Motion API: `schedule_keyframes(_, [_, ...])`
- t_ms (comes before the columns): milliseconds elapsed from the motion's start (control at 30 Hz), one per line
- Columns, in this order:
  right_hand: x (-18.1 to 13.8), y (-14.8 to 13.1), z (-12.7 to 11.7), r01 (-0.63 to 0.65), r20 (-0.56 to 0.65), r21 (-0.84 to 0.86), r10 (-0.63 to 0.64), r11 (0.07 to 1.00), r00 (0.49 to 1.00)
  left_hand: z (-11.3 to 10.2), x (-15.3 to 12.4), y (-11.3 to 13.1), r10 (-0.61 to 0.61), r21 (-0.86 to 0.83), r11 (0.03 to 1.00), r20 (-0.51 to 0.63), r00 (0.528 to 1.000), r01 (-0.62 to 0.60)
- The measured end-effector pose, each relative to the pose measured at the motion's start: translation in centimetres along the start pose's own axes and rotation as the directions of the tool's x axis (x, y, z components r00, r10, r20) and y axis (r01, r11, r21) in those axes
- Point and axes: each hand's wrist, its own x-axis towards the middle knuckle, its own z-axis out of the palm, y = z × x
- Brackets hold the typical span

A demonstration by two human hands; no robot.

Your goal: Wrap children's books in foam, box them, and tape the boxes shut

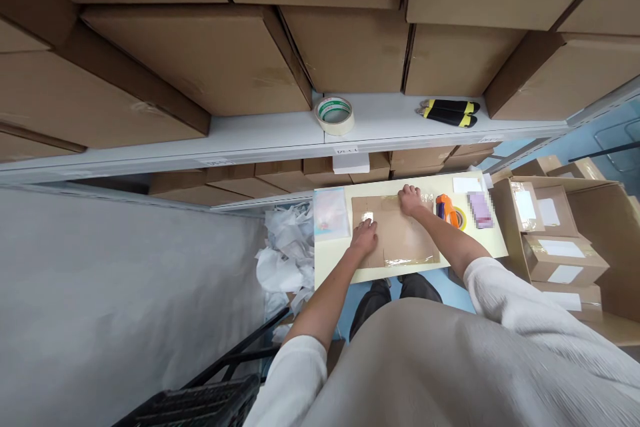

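A taped, flat-looking cardboard piece [395, 240] lies on the cream tabletop [475, 260] in front of me. Clear tape shines along its near edge and far right corner. My left hand [365, 237] rests on its left part with the fingers extended, close to a small white patch [367, 217]. At the far edge, my right hand [411, 199] has its fingers bent down onto the cardboard. Just right of the cardboard sits an orange tape dispenser [447, 210], with a yellow tape roll [460, 218] against it.
A clear packet [331, 212] and a purple pixelated item [481, 209] lie on the table. The shelf above holds stacked cartons, a masking tape roll [335, 115] and black-yellow cutters [449, 113]. Crumpled white paper [285, 260] is left; an open carton [615, 247] with boxes stands right.
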Motion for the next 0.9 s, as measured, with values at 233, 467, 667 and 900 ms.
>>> schedule_keyframes(233, [-2.6, -0.3, -1.8, 0.004, -0.046, 0.154, 0.004, 0.988, 0.999, -1.9, -0.9, 0.0, -0.009, -0.054, 0.999, -0.102, 0.995, 0.003])
schedule_keyframes(467, [-5.9, -0.4, -6.2, 0.065, -0.217, 0.198, -0.021, 0.978, 0.976, -7.4, -0.7, 0.0, -0.281, -0.268, 0.948, -0.453, 0.846, 0.171])
schedule_keyframes(667, [-9.1, -0.7, -8.8, 0.197, -0.365, 0.217, -0.108, 0.956, 0.925, -10.6, -0.5, 1.3, -0.444, -0.652, 0.757, -0.458, 0.770, 0.049])
schedule_keyframes(900, [-13.1, -0.5, -10.4, 0.333, -0.514, 0.209, -0.186, 0.920, 0.837, -11.3, -3.9, 5.1, -0.587, -0.794, 0.607, -0.480, 0.652, -0.038])
